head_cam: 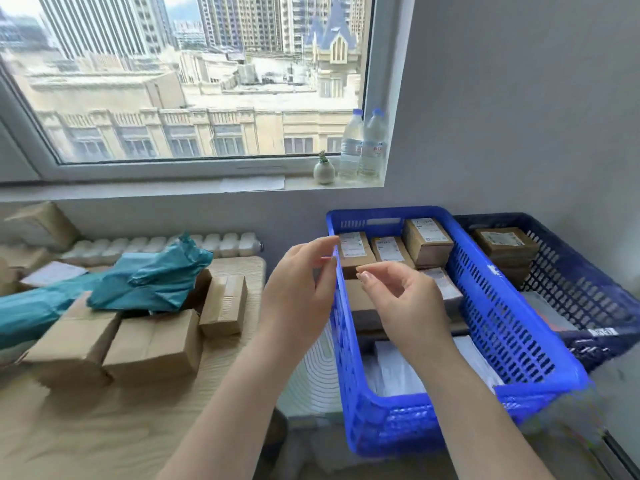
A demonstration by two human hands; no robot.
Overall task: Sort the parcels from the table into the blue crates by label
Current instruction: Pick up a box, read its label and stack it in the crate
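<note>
A makeshift high-rise parcel-sorting room: boxes heaped on a table, blue crates, city window.

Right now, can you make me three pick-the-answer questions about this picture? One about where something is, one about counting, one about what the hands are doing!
1. Where are the teal bags?
A. on the boxes on the table
B. in the blue crate
C. on the windowsill

2. How many water bottles are on the windowsill?
A. one
B. two
C. four

3. What are the hands holding?
A. a box
B. a bottle
C. nothing

Answers: 1 A, they lie over the cardboard boxes. 2 B, two stand together. 3 C, the left hand and right hand hover empty at the bright blue crate.
</note>
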